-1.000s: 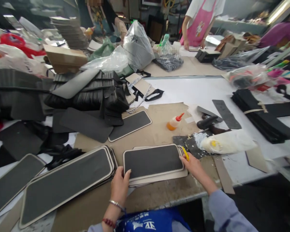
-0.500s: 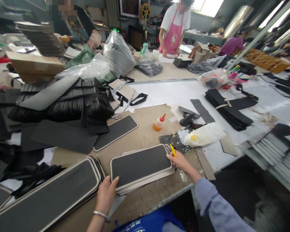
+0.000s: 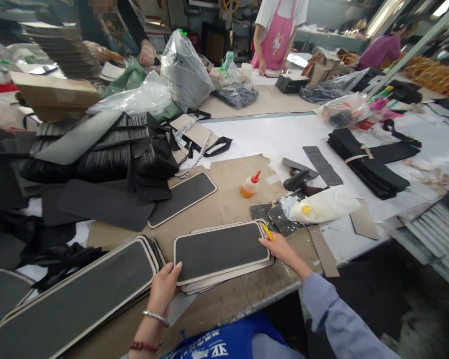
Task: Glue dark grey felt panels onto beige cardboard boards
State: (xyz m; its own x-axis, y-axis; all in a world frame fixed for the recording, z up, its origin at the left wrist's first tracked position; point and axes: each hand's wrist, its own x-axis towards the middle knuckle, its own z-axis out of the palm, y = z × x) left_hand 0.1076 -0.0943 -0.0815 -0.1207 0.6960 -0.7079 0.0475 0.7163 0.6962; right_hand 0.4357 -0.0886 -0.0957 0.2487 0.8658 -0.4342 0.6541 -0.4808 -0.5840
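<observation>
A dark grey rectangular panel (image 3: pixel 220 254) with rounded corners and a pale border lies on top of a small, uneven stack of similar pieces. My left hand (image 3: pixel 165 285) is closed on its left edge, thumb on top. At the right end, my right hand (image 3: pixel 280 248) pinches a slim yellow pen-like tool (image 3: pixel 267 232), while its fingertips touch the panel's corner. To the left lies a stack of longer bordered panels (image 3: pixel 82 294). One more bordered panel (image 3: pixel 183 198) rests flat beyond the stack.
A red-tipped glue bottle (image 3: pixel 250 184) stands beyond my hands. Right of it are a white plastic bottle (image 3: pixel 327 205) lying down and a dark-handled tool (image 3: pixel 297 180). Black piles (image 3: pixel 108 149) crowd the left. A person in a pink apron (image 3: pixel 277 40) works across the table.
The camera has tilted slightly down, so the scene sits a little higher and further right. Both hands keep their hold, and the panel has barely moved.
</observation>
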